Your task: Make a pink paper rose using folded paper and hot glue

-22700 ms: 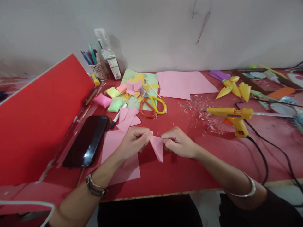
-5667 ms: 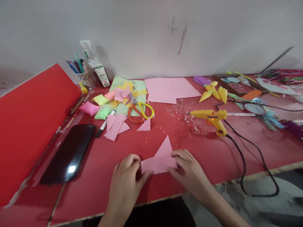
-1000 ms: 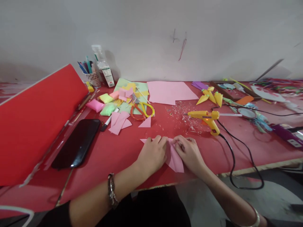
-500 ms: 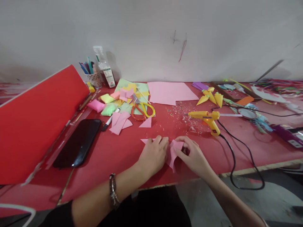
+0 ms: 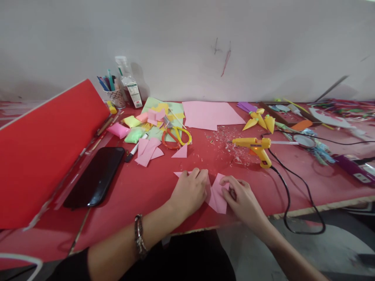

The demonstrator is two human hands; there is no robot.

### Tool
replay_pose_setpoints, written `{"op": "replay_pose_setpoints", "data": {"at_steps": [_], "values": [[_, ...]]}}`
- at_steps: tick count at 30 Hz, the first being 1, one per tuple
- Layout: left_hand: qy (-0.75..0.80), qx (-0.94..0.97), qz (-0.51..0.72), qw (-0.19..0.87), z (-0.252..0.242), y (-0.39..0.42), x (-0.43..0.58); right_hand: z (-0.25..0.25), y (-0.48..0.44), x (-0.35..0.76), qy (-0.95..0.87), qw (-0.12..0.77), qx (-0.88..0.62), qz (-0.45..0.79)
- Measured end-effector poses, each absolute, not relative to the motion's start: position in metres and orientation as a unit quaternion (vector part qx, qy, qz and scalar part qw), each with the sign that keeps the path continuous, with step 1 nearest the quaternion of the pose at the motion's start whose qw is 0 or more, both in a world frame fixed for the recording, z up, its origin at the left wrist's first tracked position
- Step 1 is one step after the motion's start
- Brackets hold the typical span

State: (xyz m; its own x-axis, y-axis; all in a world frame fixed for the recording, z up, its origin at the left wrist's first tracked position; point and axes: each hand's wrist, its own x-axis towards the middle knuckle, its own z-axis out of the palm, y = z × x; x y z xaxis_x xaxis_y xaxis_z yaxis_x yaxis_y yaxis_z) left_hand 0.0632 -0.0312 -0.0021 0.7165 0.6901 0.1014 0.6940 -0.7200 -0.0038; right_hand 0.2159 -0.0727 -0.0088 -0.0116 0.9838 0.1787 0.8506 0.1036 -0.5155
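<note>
A folded piece of pink paper (image 5: 216, 201) lies on the red table in front of me, its creased right part spread nearly flat. My left hand (image 5: 190, 191) rests over its left side with curled fingers, pinning it to the tabletop. A pointed pink tip sticks out left of those fingers. At the paper's right edge is my right hand (image 5: 241, 195), thumb and index finger bent onto it and the other fingers curled in. Beyond the hands lie a small pink paper triangle (image 5: 180, 151) and scissors (image 5: 187, 134) with red and yellow handles.
A yellow glue gun (image 5: 253, 144) lies right, its black cord hanging over the table edge (image 5: 304, 212). At left are a phone (image 5: 95, 177), a red board (image 5: 49, 156) and pink paper pieces (image 5: 149, 151). Pink sheets (image 5: 212, 114) and yellow paper cones (image 5: 260, 120) lie behind.
My right hand has moved slightly right and down, and the paper's right part, raised and bent before, now lies opened out flatter. My left hand has stayed put.
</note>
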Motion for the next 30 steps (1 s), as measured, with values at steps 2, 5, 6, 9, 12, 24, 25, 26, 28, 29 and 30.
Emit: {"op": "replay_pose_setpoints", "data": {"at_steps": [2,5,6,9,12,24,25,26,28,29,30], "values": [[-0.376,-0.925,-0.051,0.009,-0.001,-0.030,0.063,-0.009,-0.074,0.215,-0.685,0.265,-0.664,0.142],[-0.390,-0.919,-0.063,-0.012,0.000,-0.027,0.065,-0.010,-0.075,0.215,-0.664,0.289,-0.673,0.153],[-0.398,-0.914,-0.068,-0.022,0.000,-0.026,0.065,-0.011,-0.075,0.215,-0.659,0.295,-0.673,0.161],[-0.422,-0.902,-0.079,-0.047,-0.002,-0.022,0.066,-0.012,-0.076,0.216,-0.642,0.307,-0.666,0.220],[-0.430,-0.898,-0.079,-0.054,-0.005,-0.019,0.068,-0.014,-0.076,0.217,-0.626,0.320,-0.654,0.278],[-0.432,-0.897,-0.078,-0.054,-0.007,-0.018,0.068,-0.015,-0.078,0.213,-0.588,0.358,-0.664,0.293],[-0.432,-0.897,-0.078,-0.053,-0.007,-0.018,0.067,-0.014,-0.078,0.212,-0.594,0.350,-0.663,0.292],[-0.431,-0.897,-0.079,-0.052,-0.007,-0.018,0.067,-0.012,-0.078,0.212,-0.601,0.341,-0.662,0.289],[-0.429,-0.898,-0.081,-0.050,-0.007,-0.018,0.067,-0.009,-0.079,0.211,-0.611,0.326,-0.666,0.278],[-0.428,-0.898,-0.082,-0.050,-0.007,-0.018,0.067,-0.007,-0.079,0.211,-0.614,0.319,-0.669,0.270],[-0.429,-0.898,-0.084,-0.051,-0.007,-0.018,0.067,-0.007,-0.080,0.211,-0.618,0.312,-0.673,0.261]]}}
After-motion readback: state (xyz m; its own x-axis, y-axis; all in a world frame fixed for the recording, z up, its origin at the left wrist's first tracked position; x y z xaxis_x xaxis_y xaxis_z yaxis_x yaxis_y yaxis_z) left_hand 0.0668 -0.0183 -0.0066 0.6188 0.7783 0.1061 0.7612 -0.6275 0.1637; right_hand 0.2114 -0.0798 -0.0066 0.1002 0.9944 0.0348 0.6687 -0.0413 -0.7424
